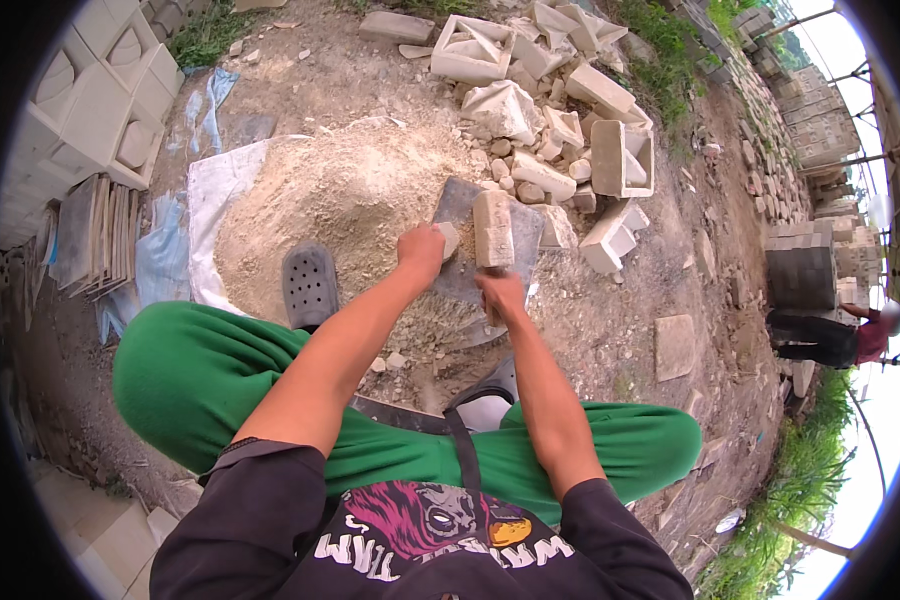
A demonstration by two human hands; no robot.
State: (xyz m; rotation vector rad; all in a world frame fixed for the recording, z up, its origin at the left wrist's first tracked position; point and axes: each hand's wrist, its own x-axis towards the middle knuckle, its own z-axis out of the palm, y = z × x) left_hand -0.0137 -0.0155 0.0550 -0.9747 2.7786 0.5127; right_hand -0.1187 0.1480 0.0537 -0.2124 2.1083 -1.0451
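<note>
Head view: the left hand (425,252) pinches a small pale chunk (450,240) between its fingers, over the left part of a dark flat slab (458,278); whether the chunk touches the slab cannot be told. Just to the right, the right hand (501,292) is closed in a fist around the handle of a hammer (492,230), whose blocky, dust-coated head lies on the far side of the fist, above the slab. No label can be made out on hammer or chunk.

A heap of crushed pale material (340,185) spreads to the left of the slab on a white sheet (216,190), with a grey perforated clog (310,285) at its near edge. Broken blocks (545,120) lie piled on the far right side of the slab. Farther left, pale moulded blocks (95,85) stand stacked beside thin boards (100,235).

Readable writing shows on the near side: large white capitals on the dark shirt (425,550), set around a pink, grey and yellow printed figure. Another person (855,338) in a pale helmet stands at the far right.
</note>
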